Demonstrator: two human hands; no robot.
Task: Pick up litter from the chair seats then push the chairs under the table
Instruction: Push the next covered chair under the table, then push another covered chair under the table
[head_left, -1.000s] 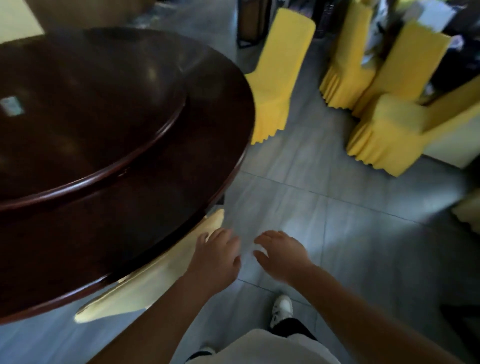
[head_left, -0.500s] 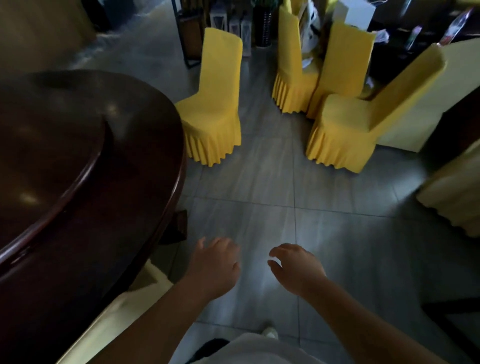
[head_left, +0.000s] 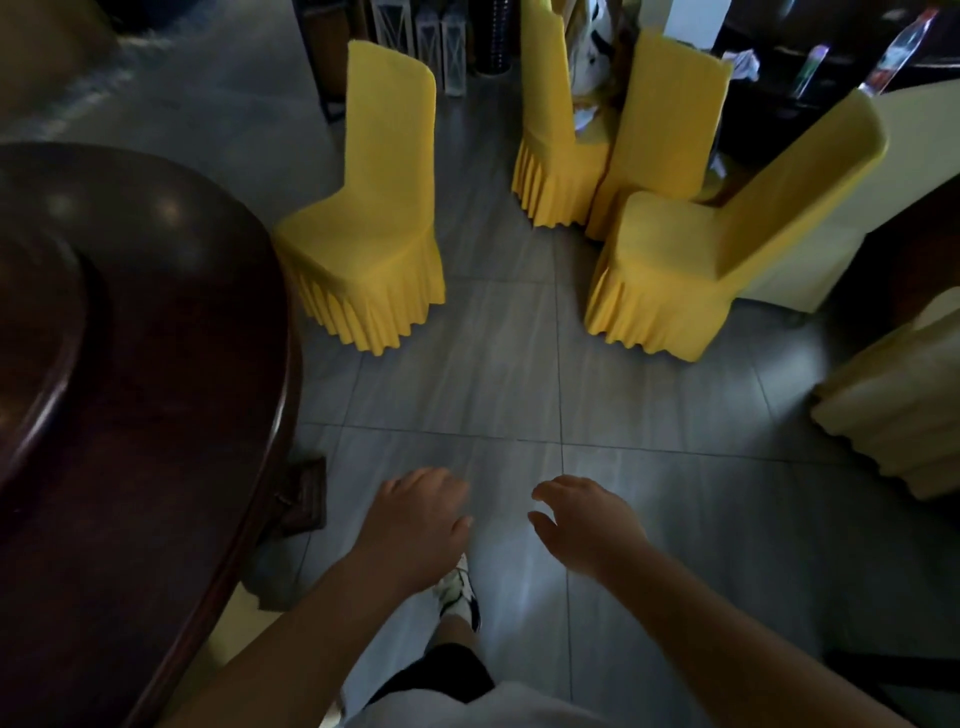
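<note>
Along the left edge: round dark table, glossy, raised turntable at its centre; one pale chair corner is glimpsed tucked beneath its near rim.
Far centre: yellow-covered chair, seat just beside the table rim, seat turned toward the table; no litter is seen on it.
Far right: second yellow chair, well apart from the table, seat bare as far as can be told.
Behind these: two further yellow chairs, pressed together, with what may be litter or bags between their backs; too cluttered to be named.
Near centre: left hand and right hand, both empty, fingers loosely spread, held over grey floor tiles.
Handling note: each seat is best checked before pushing; the nearest chair is likely next, taken by its back with both hands and slid squarely so the skirt is not caught.
</note>
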